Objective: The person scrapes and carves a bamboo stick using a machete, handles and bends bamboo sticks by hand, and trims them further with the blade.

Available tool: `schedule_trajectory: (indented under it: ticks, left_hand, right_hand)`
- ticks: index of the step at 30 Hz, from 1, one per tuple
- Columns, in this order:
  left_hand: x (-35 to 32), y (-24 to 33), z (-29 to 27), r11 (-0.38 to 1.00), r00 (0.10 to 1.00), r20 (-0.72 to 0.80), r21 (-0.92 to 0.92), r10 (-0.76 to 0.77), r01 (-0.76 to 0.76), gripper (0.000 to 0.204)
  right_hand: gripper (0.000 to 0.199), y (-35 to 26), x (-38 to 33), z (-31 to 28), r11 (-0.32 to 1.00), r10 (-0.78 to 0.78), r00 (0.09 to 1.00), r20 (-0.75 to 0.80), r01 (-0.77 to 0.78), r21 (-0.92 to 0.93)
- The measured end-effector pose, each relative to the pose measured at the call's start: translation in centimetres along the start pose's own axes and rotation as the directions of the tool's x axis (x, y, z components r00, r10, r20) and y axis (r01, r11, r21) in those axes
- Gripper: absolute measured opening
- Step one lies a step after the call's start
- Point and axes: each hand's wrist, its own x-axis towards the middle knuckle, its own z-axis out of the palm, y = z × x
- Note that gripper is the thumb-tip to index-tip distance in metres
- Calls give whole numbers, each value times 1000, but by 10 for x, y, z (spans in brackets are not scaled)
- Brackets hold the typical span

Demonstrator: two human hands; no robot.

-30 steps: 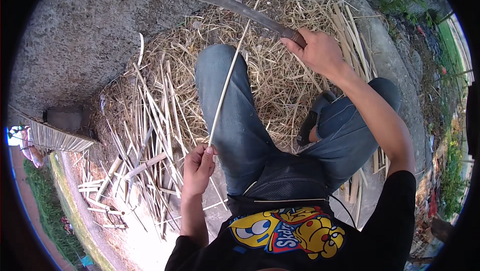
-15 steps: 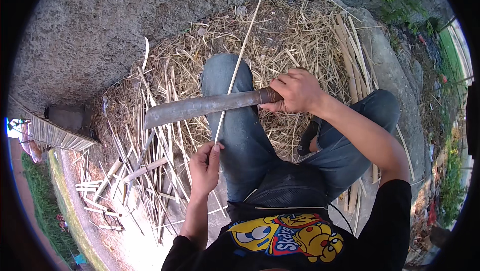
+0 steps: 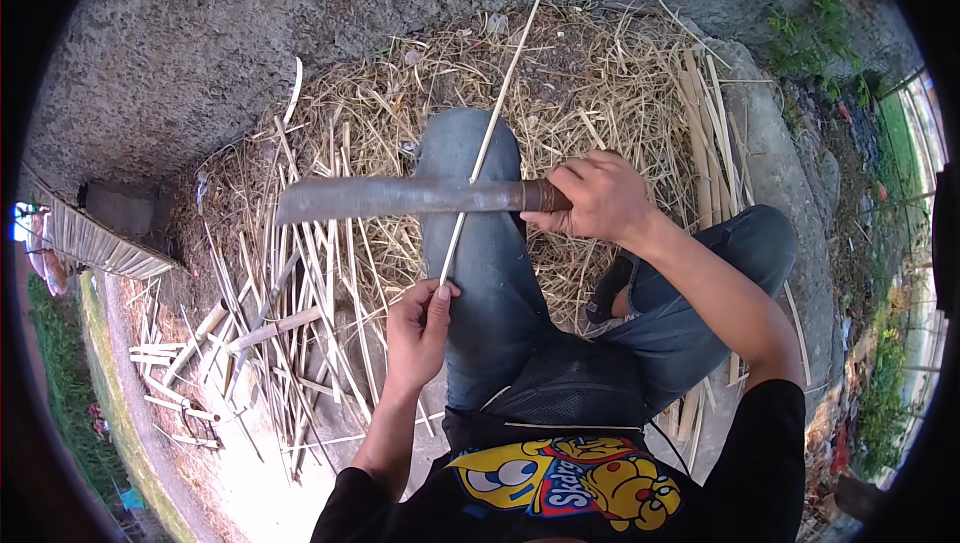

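My right hand [image 3: 596,195] is wrapped round the dark handle of a machete [image 3: 385,199]. Its broad, greyish blade points left and lies across a long, thin pale bamboo strip [image 3: 508,75], covering a short part of it. My left hand [image 3: 420,323] pinches the strip's near end between thumb and fingers. From there the strip slants up and away over my jeans-clad knee [image 3: 465,143], its far end reaching toward the wall. Whether the edge bites into the strip or only touches it cannot be made out.
Thin shavings [image 3: 570,53] cover the ground beyond my knees. Many split strips [image 3: 310,313] and short pieces lie in a heap at the left. Longer slats [image 3: 700,133] rest at the right beside a grey stone edge [image 3: 775,143]. A rough wall [image 3: 250,23] rises at the far side.
The machete blade has turned from a slant to nearly level across the strip. My left hand keeps its pinch on the near end. The whole view has shifted slightly.
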Motion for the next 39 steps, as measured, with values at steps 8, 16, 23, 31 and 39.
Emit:
schedule_trajectory:
  ticks: [8, 16, 23, 31, 39]
  left_hand:
    - [6, 6, 2, 999, 999, -28, 37, 17, -16, 23]
    - [-4, 9, 2, 997, 997, -48, 49, 54, -51, 22]
    - [8, 12, -1, 995, 998, -49, 89, 50, -45, 24]
    - [-7, -2, -5, 997, 998, -46, 65, 42, -39, 24]
    - [5, 7, 1, 998, 999, -44, 60, 12, -9, 23]
  right_hand:
    - [55, -18, -1, -7, 999, -2, 1000, 6, 2, 33]
    - [56, 36, 7, -14, 972, 217, 976, -17, -218, -87]
    - [57, -9, 1, -15, 999, -34, 999, 2, 34, -28]
    - [52, 55, 1, -14, 949, 300, 953, -36, -302, -93]
    - [53, 2, -5, -15, 986, 168, 986, 17, -168, -2]
